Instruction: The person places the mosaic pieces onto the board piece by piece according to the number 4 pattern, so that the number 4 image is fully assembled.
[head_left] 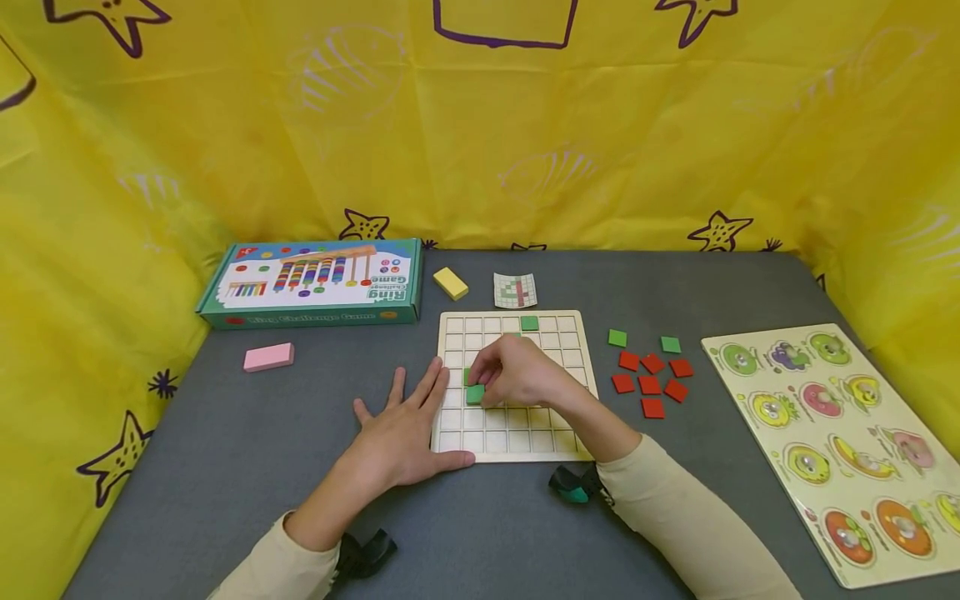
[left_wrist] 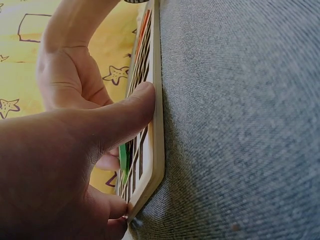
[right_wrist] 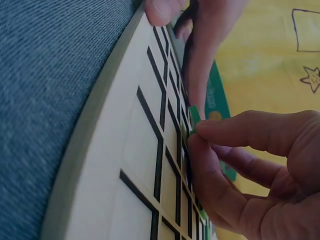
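Observation:
A pale wooden grid board (head_left: 517, 457) lies on the dark grey cloth. My left hand (head_left: 401, 437) rests against its left side, fingers spread, with the thumb along the near left corner. Over the board's left half, my right hand (head_left: 521, 371) pinches a green square tile (right_wrist: 194, 115) between thumb and finger, tilted at the grid. Another green tile (head_left: 529, 323) lies in the top row; other green tiles on the board are partly hidden by the right hand. Behind the board lies a small grid card (head_left: 515, 291) with a green and red pattern.
Right of the board are several loose red tiles (head_left: 648, 385) and two green tiles (head_left: 617, 337). A fruit puzzle board (head_left: 817, 433) lies at far right. At back left are a ring game box (head_left: 315, 282), a yellow block (head_left: 451, 283) and a pink block (head_left: 268, 357).

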